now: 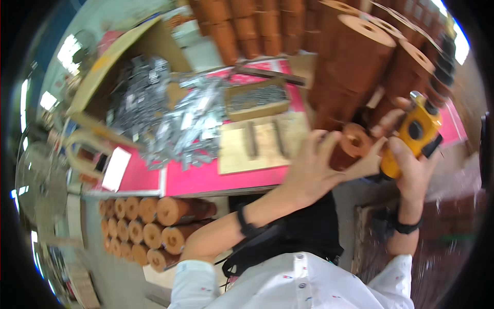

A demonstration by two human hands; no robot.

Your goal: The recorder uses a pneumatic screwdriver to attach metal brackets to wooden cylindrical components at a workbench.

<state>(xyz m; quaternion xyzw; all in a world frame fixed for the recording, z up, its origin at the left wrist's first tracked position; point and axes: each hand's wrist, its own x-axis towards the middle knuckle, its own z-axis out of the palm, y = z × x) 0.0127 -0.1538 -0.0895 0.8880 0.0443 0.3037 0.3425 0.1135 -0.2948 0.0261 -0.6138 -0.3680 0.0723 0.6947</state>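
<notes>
My left hand (315,167) curls its fingers and thumb around a short reddish-brown cylinder (355,140) with a hole in its end, at the table's right side. My right hand (413,170) grips a yellow-and-black handheld tool (419,126) with a dark round part on its face. The tool is held upright and tilted, just right of the cylinder. Its exact kind I cannot make out. Tall reddish-brown cylinders (355,56) with pale ends and centre holes stand right behind my left hand.
On the pink table (206,180), a cardboard box (85,92) spills flat metal pieces (193,118). A small carton (257,100) of metal parts stands behind a wooden board (242,162) with two dark strips. Stacked cylinders (172,211) lie below the table's front left edge. A fan (41,180) stands far left.
</notes>
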